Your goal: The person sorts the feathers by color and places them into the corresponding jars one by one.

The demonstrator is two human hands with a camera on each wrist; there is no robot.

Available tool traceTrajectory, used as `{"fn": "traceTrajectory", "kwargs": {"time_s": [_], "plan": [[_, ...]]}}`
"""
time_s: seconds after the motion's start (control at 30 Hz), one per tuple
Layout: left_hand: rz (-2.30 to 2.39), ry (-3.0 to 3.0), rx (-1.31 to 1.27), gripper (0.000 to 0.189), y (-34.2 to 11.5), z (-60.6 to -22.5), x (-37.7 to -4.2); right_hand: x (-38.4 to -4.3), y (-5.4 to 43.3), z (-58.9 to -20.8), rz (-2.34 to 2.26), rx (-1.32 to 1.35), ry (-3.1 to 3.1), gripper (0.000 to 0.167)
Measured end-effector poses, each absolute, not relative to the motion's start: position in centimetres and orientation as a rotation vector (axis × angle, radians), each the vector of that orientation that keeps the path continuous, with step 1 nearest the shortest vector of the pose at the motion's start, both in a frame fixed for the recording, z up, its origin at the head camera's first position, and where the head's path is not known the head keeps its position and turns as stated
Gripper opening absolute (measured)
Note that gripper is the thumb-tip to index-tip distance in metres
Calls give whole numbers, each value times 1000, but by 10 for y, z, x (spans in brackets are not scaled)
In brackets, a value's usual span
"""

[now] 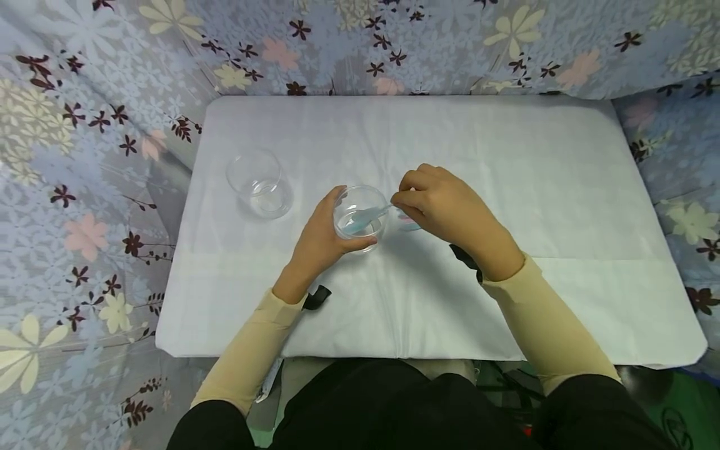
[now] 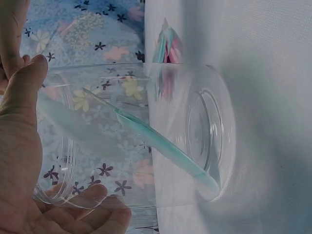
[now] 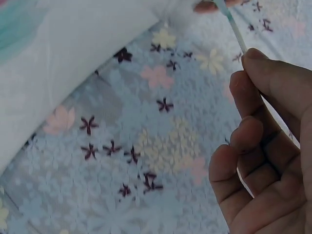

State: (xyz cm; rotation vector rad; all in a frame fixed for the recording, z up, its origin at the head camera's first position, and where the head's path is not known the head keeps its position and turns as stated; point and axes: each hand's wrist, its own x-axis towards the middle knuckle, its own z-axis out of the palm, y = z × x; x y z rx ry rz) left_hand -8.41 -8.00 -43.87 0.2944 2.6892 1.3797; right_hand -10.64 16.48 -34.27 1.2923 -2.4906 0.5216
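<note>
My left hand (image 1: pixel 322 234) grips a clear plastic cup (image 2: pixel 170 195), thumb and fingers around its rim. Inside, a teal feather (image 2: pixel 158 141) leans with its broad end near the base and its thin quill toward the mouth. Between thumb and forefinger, my right hand (image 1: pixel 444 203) pinches the pale quill of a second teal feather (image 1: pixel 368 214), whose soft part reaches into the cup's mouth. That feather also shows at the top of the right wrist view, above the right fingers (image 3: pixel 246 131). Teal and pink feathers (image 2: pixel 168 46) lie on the table beyond the cup.
Another clear cup (image 1: pixel 270 197) stands on the white-covered table (image 1: pixel 534 169), left of my hands. Floral cloth (image 1: pixel 349 50) hangs along the table's far side and both ends. Black straps (image 1: pixel 317 297) show at the wrists.
</note>
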Motion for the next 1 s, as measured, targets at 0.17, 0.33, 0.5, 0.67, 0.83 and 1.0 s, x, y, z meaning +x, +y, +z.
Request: {"fn": "traceTrajectory", "kwargs": {"time_s": [0.17,0.33,0.5,0.67,0.83,1.0], "plan": [[1382,2681,311,117,-79,-445,-76,-103,152,-360,486,1346,-2536,10],[1394,2665,298,116,-80,-451,-67,-99,137,-377,412,1382,-2597,10],[1392,2666,304,116,-79,-450,-68,-101,128,-375,370,1361,-2692,11],[1386,2676,321,115,-79,-445,-72,-106,122,-369,336,1347,-2764,9],[1391,2697,358,115,-78,-438,-77,-111,126,-370,364,1324,-2688,9],[1367,2716,351,113,-80,-437,-76,-113,157,-376,634,1158,-2614,12]]}}
